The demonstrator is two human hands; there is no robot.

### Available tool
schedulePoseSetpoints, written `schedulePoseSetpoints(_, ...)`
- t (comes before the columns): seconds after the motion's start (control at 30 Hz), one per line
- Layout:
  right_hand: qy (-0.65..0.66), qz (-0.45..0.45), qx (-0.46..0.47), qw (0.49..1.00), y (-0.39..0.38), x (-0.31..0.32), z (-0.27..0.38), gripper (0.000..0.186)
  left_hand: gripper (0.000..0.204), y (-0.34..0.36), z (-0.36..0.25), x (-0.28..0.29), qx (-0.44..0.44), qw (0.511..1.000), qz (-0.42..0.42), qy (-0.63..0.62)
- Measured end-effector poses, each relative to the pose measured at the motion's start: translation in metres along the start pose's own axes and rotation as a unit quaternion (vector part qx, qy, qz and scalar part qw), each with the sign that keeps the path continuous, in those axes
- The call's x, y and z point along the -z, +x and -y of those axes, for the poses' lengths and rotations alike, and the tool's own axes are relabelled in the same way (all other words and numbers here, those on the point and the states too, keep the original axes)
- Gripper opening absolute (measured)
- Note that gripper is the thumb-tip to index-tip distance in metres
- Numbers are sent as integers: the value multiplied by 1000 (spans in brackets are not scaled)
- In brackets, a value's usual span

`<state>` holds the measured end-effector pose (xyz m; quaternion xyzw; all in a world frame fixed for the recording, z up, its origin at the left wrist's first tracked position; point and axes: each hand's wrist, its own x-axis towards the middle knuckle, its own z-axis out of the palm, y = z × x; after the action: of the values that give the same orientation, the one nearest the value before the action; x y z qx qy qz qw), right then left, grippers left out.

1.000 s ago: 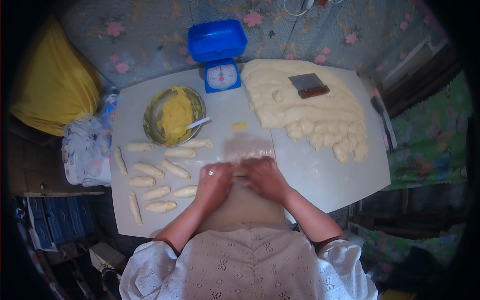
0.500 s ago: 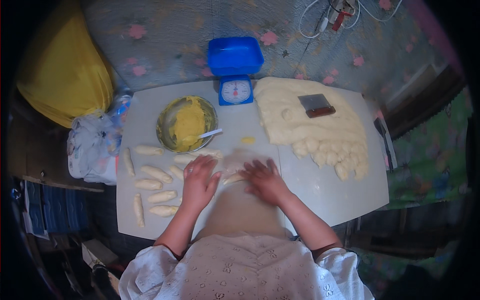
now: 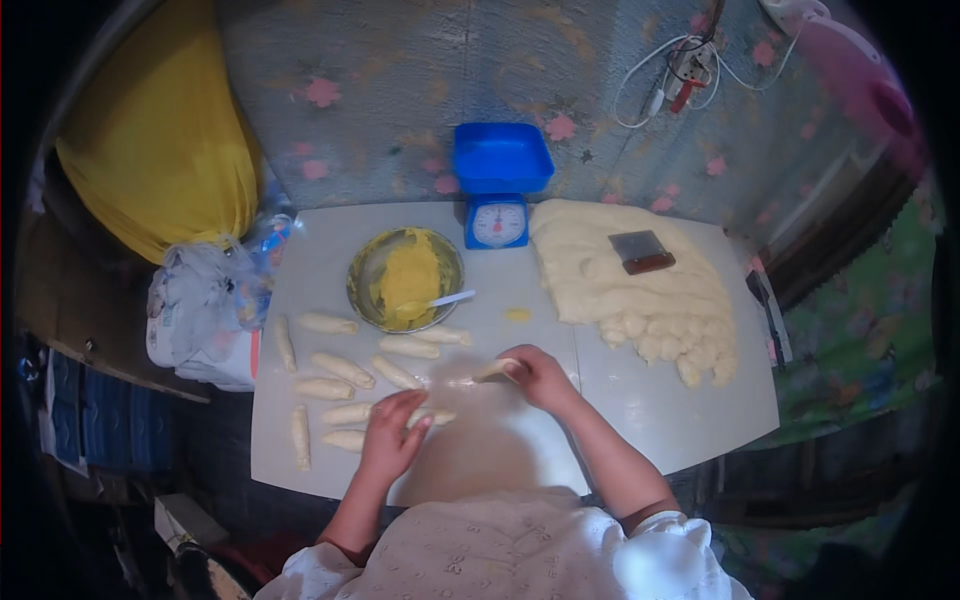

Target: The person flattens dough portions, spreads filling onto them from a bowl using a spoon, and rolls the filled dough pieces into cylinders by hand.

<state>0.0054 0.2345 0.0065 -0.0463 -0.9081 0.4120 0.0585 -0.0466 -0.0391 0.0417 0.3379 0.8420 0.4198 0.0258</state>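
Worn on the head, the left of two fisheye cameras looks down and forward over the wearer's white top [image 3: 470, 545] at the lower edge, the tabletop [image 3: 690, 425] near at mid-frame and the flowered wall [image 3: 380, 120] across the upper frame.

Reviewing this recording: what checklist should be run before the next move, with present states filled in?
1. Right hand holding a dough piece: ok.
2. Left hand clear of the nearby dough roll: cannot tell; they overlap in view.
3. White utensil in the metal bowl: ok.
4. Scraper resting on the dough slab: ok.
5. Table free of smears: not ok; a yellow smear shows.
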Motion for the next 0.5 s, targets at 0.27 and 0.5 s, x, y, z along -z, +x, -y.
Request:
schedulePoseSetpoints(0.27,672,245,-203,669,-35,-13,44,44,54,-5,-37,-16,259,823,140,-485)
schedulePoseSetpoints(0.5,423,350,-226,805,-51,-29,94,57,49,-37,21,-14,299,772,94,-553)
